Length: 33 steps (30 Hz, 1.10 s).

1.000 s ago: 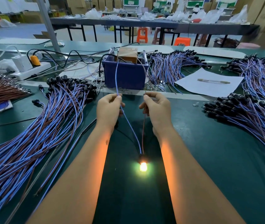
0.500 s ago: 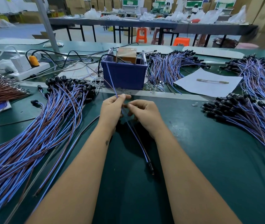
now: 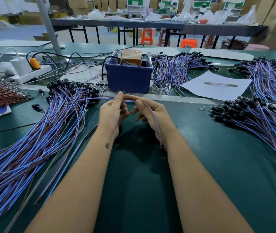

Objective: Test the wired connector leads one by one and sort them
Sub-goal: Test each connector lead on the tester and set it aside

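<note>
presently, one lead point(image 3: 155, 117) is in hand over the green tabletop point(image 3: 226, 157), just in front of the blue bin point(image 3: 128, 79). left hand point(image 3: 112, 113) pinches the wire between thumb and raised fingertips; the wire runs level from there to the right hand point(image 3: 152, 113), bends over its forefinger and drops along the right wrist. right hand fingers are loosely curled round it, so both hands are grasping the same lead.

step, as i judge it: the lead is between test and sorting (nothing is lit at its lower end, and that end is blurred against the wrist, so its state cannot be read). next move calls for carrying it sideways to one of the heaps and laying it with its black end alongside the others, without dragging neighbours along.

look of the lead: thin paired wire, blue with a brown strand, limp, holds no shape of its own. left pile point(image 3: 32, 140) and right pile point(image 3: 260, 118) show the same wires with black caps bunched at the far ends. which pile is tested and which untested, cannot tell.
</note>
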{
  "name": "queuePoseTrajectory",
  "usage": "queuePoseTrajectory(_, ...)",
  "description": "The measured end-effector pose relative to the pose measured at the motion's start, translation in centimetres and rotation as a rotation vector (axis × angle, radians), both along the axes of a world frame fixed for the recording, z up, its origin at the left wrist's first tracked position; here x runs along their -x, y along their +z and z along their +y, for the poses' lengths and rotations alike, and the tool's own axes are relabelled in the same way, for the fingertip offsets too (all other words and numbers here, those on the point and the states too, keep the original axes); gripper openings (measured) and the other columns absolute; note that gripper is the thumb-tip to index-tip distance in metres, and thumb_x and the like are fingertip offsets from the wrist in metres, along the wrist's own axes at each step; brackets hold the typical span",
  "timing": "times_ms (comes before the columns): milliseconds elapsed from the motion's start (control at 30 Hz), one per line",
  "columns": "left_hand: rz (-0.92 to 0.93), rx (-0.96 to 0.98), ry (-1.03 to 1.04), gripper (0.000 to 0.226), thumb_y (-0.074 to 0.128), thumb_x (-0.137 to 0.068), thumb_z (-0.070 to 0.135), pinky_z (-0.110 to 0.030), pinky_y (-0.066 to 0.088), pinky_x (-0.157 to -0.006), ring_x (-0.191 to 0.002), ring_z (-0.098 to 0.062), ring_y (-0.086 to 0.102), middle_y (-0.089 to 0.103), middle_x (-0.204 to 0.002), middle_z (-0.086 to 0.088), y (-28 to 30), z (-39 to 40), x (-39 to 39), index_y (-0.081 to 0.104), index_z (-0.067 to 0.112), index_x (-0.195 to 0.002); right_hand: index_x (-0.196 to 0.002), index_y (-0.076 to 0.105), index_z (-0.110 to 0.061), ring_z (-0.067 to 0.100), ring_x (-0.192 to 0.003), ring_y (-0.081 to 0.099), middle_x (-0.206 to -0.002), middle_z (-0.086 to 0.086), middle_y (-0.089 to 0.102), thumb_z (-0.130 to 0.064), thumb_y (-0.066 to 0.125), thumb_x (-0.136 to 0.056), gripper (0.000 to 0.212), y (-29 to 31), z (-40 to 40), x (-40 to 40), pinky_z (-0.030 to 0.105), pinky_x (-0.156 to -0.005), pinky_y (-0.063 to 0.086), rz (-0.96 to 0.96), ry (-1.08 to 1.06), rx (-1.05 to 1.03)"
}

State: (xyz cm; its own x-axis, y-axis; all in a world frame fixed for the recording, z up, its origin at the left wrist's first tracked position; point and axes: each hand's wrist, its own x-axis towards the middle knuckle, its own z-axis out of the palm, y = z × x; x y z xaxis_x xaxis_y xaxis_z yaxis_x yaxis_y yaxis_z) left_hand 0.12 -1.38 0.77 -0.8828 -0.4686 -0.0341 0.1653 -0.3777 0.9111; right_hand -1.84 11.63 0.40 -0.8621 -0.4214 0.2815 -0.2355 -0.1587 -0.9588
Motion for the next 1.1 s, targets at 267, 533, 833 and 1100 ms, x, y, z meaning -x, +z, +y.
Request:
queuePoseTrajectory(267,0.099,0.422,0.023,0.021,0.059,-0.096,0.022,-0.023,0.051,-0.053,-0.052,-0.006,0.053,0.059,-0.058,0.004,-0.4,1.8,-0.5,0.073,0.016,-0.082,-0.088,0.067,-0.014,0.007,-0.050,0.051,-0.063,-0.002,0.060,-0.028,0.042,-0.103,0.032,0.3,0.1,0.5,0.018,-0.050,0.040,-0.392,-0.267,0.412)
queuePoseTrajectory(533,0.458,1.323,-0.025,0.017,0.059,-0.091,0.020,-0.032,0.051,-0.070,-0.075,-0.020,0.064,0.067,-0.079,0.002,0.1,6.4,-1.9,0.074,0.012,-0.089,-0.071,0.047,-0.011,0.014,-0.052,0.044,-0.061,0.004,0.047,-0.019,0.037,-0.105,0.037,1.0,2.2,0.5,0.024,-0.049,0.037,-0.516,-0.497,0.374)
queuePoseTrajectory(833,0.529,1.447,-0.348,0.026,0.060,-0.087,0.001,-0.032,0.052,-0.074,-0.089,-0.027,0.065,0.071,-0.098,-0.002,1.5,15.4,-3.1,0.074,0.014,-0.104,-0.080,0.061,-0.011,0.018,-0.061,0.052,-0.068,0.004,0.055,-0.015,0.040,-0.101,0.031,3.9,15.1,1.8,0.029,-0.058,0.042,-0.124,-0.668,-0.422)
queuePoseTrajectory(1100,0.516,1.270,-0.653,0.037,0.043,-0.087,-0.007,-0.038,0.043,-0.084,-0.103,-0.035,0.057,0.065,-0.112,-0.017,0.6,26.8,-3.6,0.062,0.002,-0.117,-0.070,0.040,-0.011,0.031,-0.073,0.046,-0.070,0.006,0.046,-0.022,0.041,-0.099,0.031,4.8,26.3,1.6,0.035,-0.056,0.028,0.046,-0.923,-1.061)
